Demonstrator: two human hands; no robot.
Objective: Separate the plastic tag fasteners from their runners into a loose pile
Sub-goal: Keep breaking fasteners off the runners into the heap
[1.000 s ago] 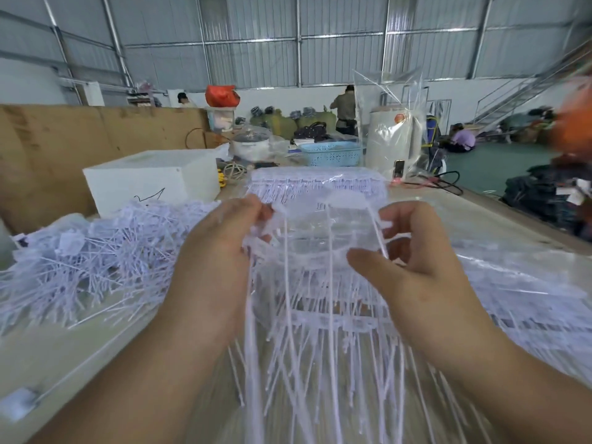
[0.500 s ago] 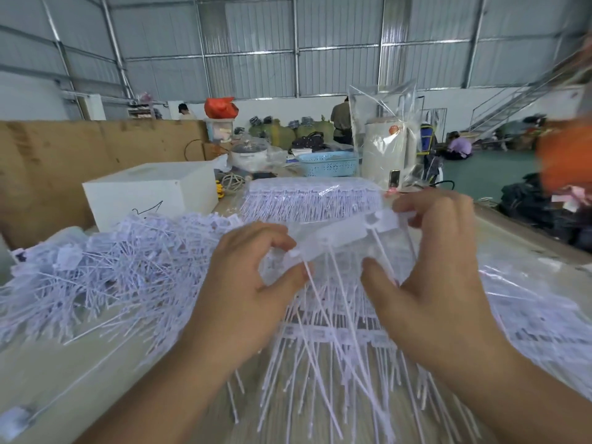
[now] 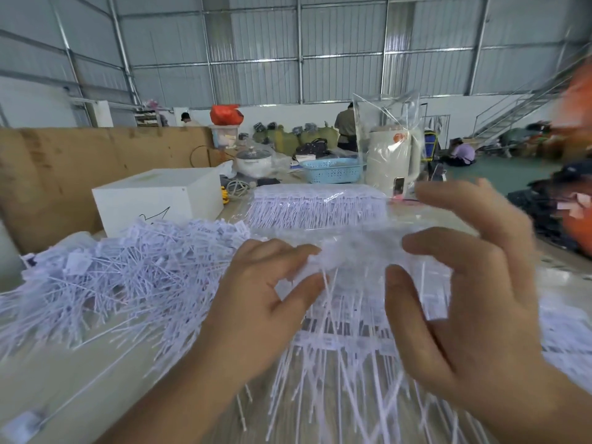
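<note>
A blurred bunch of white plastic tag fasteners (image 3: 355, 251) on their runner hangs between my two hands above the table, stems fanning down toward me. My left hand (image 3: 266, 302) pinches its left end between thumb and fingers. My right hand (image 3: 455, 283) holds the right end with thumb and forefinger, its other fingers spread. A big loose pile of separated fasteners (image 3: 128, 270) lies to the left. More fasteners on runners (image 3: 346, 341) lie flat beneath my hands, and a neat stack (image 3: 317, 206) sits farther back.
A white box (image 3: 157, 200) stands behind the loose pile, with a brown board (image 3: 48, 174) at far left. A blue basket (image 3: 331, 169), a pot and a bagged white kettle (image 3: 392, 158) crowd the table's far end. People work in the background.
Both hands have drawn lower and apart, twisting the bunch; my right hand's fingers have spread open from a closed pinch. The bunch now blurs with motion.
</note>
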